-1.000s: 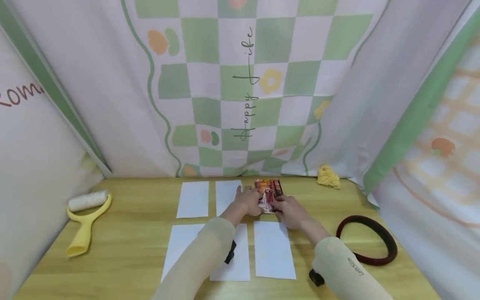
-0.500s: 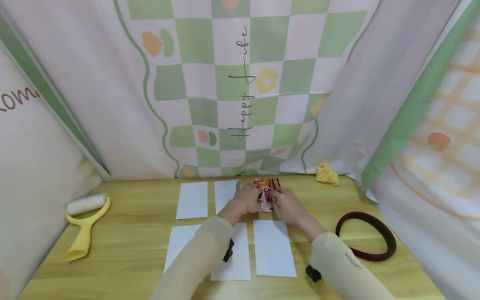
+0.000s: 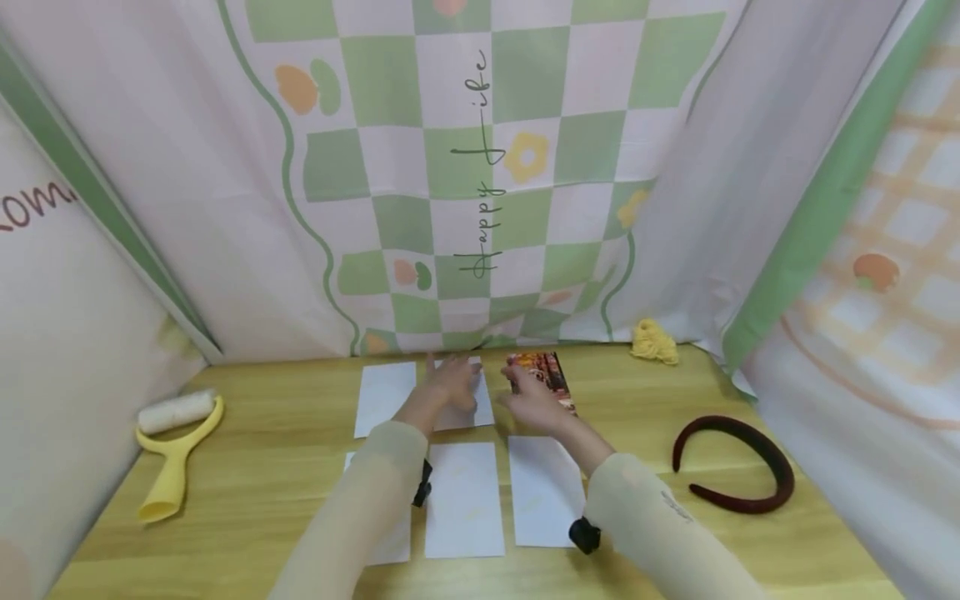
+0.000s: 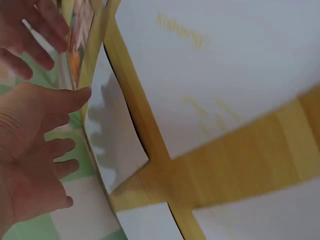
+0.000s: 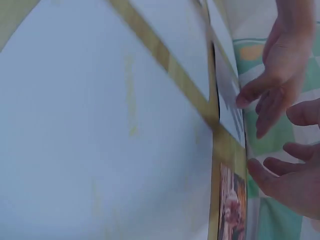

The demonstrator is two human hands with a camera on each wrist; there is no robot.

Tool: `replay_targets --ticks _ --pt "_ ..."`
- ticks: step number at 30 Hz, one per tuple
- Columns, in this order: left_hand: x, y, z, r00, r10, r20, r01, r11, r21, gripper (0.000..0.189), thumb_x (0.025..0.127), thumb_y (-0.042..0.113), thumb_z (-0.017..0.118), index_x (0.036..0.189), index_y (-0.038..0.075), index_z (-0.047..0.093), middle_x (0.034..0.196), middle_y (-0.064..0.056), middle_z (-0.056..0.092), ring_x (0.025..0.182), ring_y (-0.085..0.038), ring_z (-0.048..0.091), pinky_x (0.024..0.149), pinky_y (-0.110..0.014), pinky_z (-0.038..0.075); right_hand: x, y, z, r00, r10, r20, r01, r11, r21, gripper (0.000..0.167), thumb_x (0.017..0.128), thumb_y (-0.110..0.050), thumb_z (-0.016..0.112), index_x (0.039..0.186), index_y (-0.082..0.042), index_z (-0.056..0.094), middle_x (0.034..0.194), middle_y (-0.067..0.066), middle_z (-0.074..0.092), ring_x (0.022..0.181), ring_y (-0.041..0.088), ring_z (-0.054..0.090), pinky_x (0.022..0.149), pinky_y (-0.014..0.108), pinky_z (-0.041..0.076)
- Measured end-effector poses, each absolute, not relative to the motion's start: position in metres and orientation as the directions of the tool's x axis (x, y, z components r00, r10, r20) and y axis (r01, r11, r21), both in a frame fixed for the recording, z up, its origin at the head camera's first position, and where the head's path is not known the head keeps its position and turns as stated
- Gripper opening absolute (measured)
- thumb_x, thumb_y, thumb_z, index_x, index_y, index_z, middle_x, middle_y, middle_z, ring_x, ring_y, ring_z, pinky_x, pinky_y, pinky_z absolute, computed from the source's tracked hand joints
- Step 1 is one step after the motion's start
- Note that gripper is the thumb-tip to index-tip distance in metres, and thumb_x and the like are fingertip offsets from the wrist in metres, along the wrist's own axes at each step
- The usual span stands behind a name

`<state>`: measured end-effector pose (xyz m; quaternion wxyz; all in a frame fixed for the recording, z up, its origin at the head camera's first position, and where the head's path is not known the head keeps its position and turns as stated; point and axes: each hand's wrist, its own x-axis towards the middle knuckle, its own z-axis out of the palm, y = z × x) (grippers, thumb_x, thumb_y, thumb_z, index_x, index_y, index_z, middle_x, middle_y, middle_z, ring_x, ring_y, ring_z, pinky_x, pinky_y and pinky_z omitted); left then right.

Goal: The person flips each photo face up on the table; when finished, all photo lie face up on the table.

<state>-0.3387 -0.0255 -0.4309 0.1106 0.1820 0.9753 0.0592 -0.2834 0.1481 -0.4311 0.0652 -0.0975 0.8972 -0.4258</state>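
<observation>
My left hand (image 3: 453,385) hovers with spread fingers over the middle white card (image 3: 468,419) of the back row. In the left wrist view, that card (image 4: 117,132) carries the shadow of the fingers. To its right, my right hand (image 3: 534,404) is over a card with a colourful red and orange picture (image 3: 553,375), covering its lower left part. The right wrist view has the fingers of this hand (image 5: 292,175) slightly bent, with a gap to the picture card (image 5: 232,202). Neither hand holds anything.
More white cards lie face down: one at back left (image 3: 382,396), and a front row with a middle card (image 3: 465,500) and a right card (image 3: 543,492). A yellow-handled roller (image 3: 172,450) lies left, a dark red headband (image 3: 780,475) right, yellow yarn (image 3: 655,343) behind.
Both hands were on the picture card and have let go of it. It lies flat in the back row. The left hand has moved left over the middle card; the right has shifted slightly left.
</observation>
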Motion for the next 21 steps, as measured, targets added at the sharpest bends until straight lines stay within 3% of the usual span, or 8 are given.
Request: replay_targets --ticks 4,9,11,14,16,17,20,21 --pt "-0.341 -0.041 -0.43 -0.913 0.336 -0.232 0.305 0.939 0.159 0.086 0.081 0.026 0.083 0.157 0.021 0.045 0.172 -0.009 0.032 0.162 -0.033 0.026 0.13 -0.071 0.006 -0.285 0.138 -0.43 -0.978 -0.176 -0.116 0.006 0.53 -0.848 0.061 0.099 -0.016 0.057 0.153 0.008 0.038 0.161 0.03 0.041 0.148 0.05 0.042 0.125 0.06 0.035" --pt "-0.341 -0.056 -0.435 -0.911 0.314 -0.267 0.271 0.945 0.185 0.085 0.083 0.028 0.083 0.158 0.02 0.044 0.172 -0.013 0.03 0.162 -0.036 0.024 0.129 -0.072 0.004 -0.288 0.129 -0.429 -0.968 -0.126 -0.218 0.142 0.443 -0.885 0.062 0.1 -0.018 0.057 0.154 0.006 0.036 0.162 0.029 0.038 0.146 0.048 0.043 0.12 0.064 0.039" --pt "-0.341 -0.059 -0.437 -0.906 0.315 -0.284 0.266 0.943 0.198 0.084 0.086 0.029 0.082 0.159 0.019 0.042 0.173 -0.014 0.027 0.162 -0.037 0.023 0.129 -0.072 0.003 -0.29 0.126 -0.429 -0.962 -0.112 -0.248 0.185 0.403 -0.896 0.062 0.101 -0.019 0.056 0.154 0.005 0.035 0.16 0.029 0.039 0.14 0.046 0.049 0.115 0.061 0.045" --pt "-0.341 -0.061 -0.439 -0.902 0.315 -0.296 0.257 0.941 0.22 0.081 0.087 0.03 0.081 0.158 0.019 0.044 0.173 -0.014 0.027 0.162 -0.037 0.024 0.13 -0.071 0.002 -0.291 0.122 -0.429 -0.957 -0.102 -0.271 0.223 0.337 -0.915 0.062 0.1 -0.017 0.057 0.154 0.006 0.036 0.149 0.028 0.049 0.113 0.034 0.059 0.1 0.049 0.055" --pt "-0.341 -0.06 -0.439 -0.899 0.317 -0.301 0.256 0.94 0.224 0.079 0.087 0.03 0.08 0.158 0.02 0.045 0.172 -0.013 0.029 0.161 -0.037 0.026 0.13 -0.071 0.003 -0.292 0.12 -0.429 -0.952 -0.105 -0.287 0.248 0.281 -0.927 0.063 0.099 -0.015 0.057 0.154 0.008 0.035 0.136 0.024 0.053 0.097 0.023 0.055 0.089 0.04 0.056" --pt "-0.341 -0.06 -0.439 -0.898 0.318 -0.303 0.255 0.939 0.229 0.079 0.087 0.03 0.08 0.157 0.02 0.045 0.172 -0.012 0.03 0.161 -0.036 0.027 0.13 -0.07 0.004 -0.292 0.119 -0.429 -0.947 -0.108 -0.303 0.271 0.241 -0.932 0.064 0.099 -0.013 0.057 0.154 0.008 0.034 0.122 0.021 0.055 0.087 0.019 0.05 0.083 0.036 0.054" --pt "-0.34 -0.059 -0.439 -0.897 0.318 -0.306 0.252 0.938 0.238 0.077 0.088 0.029 0.079 0.157 0.021 0.046 0.172 -0.01 0.032 0.16 -0.036 0.029 0.13 -0.07 0.007 -0.292 0.117 -0.427 -0.924 -0.134 -0.358 0.345 0.115 -0.932 0.064 0.099 -0.01 0.053 0.155 0.007 0.028 0.121 0.013 0.044 0.085 0.016 0.039 0.086 0.036 0.05" --pt "-0.341 -0.06 -0.44 -0.898 0.318 -0.304 0.251 0.938 0.241 0.077 0.088 0.029 0.079 0.157 0.021 0.046 0.172 -0.009 0.032 0.161 -0.036 0.029 0.13 -0.07 0.008 -0.292 0.117 -0.427 -0.916 -0.142 -0.375 0.368 0.075 -0.927 0.063 0.1 -0.01 0.051 0.155 0.007 0.027 0.127 0.016 0.042 0.09 0.02 0.044 0.091 0.04 0.052"
